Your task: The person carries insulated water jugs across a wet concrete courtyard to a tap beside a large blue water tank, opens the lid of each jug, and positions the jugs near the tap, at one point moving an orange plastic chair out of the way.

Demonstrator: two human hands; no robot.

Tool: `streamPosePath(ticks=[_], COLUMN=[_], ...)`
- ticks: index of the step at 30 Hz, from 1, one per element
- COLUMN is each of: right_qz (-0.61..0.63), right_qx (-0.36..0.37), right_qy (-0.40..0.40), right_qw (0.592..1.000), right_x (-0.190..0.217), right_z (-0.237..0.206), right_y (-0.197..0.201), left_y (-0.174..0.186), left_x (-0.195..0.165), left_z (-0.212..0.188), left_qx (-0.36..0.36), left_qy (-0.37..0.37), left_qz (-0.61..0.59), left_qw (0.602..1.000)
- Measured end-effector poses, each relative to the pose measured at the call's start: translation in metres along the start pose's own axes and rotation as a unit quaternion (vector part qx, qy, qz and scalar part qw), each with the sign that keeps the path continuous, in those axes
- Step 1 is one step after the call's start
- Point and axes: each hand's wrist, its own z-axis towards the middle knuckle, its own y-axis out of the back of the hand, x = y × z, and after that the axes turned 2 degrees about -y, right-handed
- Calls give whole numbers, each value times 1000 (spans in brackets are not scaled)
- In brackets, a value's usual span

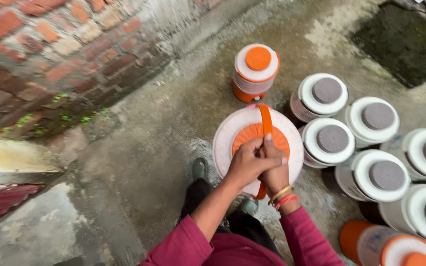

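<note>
Both the left hand [247, 165] and right hand [273, 170] clench the orange handle [266, 120] of the white jug [228, 140]. Its orange lid [245, 138], beneath the fingers, is already on; the jug seems lifted, not yet set down.

No signs, screens or cartons in my feed of this brick-walled yard; the only labels are printed panels on the sides of water jugs. At the lower right of the frame, an orange-based jug [371, 245] carries a pale panel [366, 242] with faint bluish-grey print, too blurred for me to make out. Right of centre, near the top, a white-lidded jug [316, 96] shows a pale strip [298, 108] with dark marks on its side, mostly hidden under its lid. At top centre, a small orange jug [255, 71] wears a whitish band [252, 83] around its body, between orange rim and orange base.
</note>
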Motion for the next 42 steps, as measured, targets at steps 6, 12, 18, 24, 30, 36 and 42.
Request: streamPosePath(ticks=[6, 12, 18, 24, 30, 36, 42], right_qz=[-76, -70, -25, 65, 100, -92, -3], right_qx=[-37, -93, -113, -57, 26, 113, 113], right_qy=[57, 33, 46, 14, 1, 16, 31], right_qw=[995, 993, 992, 996, 995, 989, 993], right_x=[20, 43, 56, 64, 64, 67, 80], right_z=[37, 67, 83, 118, 173, 221, 253], right_y=[-30, -91, -117, -123, -123, -105, -73], left_y=[39, 97, 122, 132, 140, 145, 132], left_x=[1, -9, -26, -40, -28, -11, -22], left_z=[50, 100, 128, 176, 235, 308, 356], left_qx=[33, 77, 123, 146, 87, 50, 37], left_qy=[-27, -38, -13, 58, 181, 94, 117], left_qz=[-4, -26, -70, -188, -140, -92, -31], left_qw=[999, 996, 990, 970, 970, 990, 992])
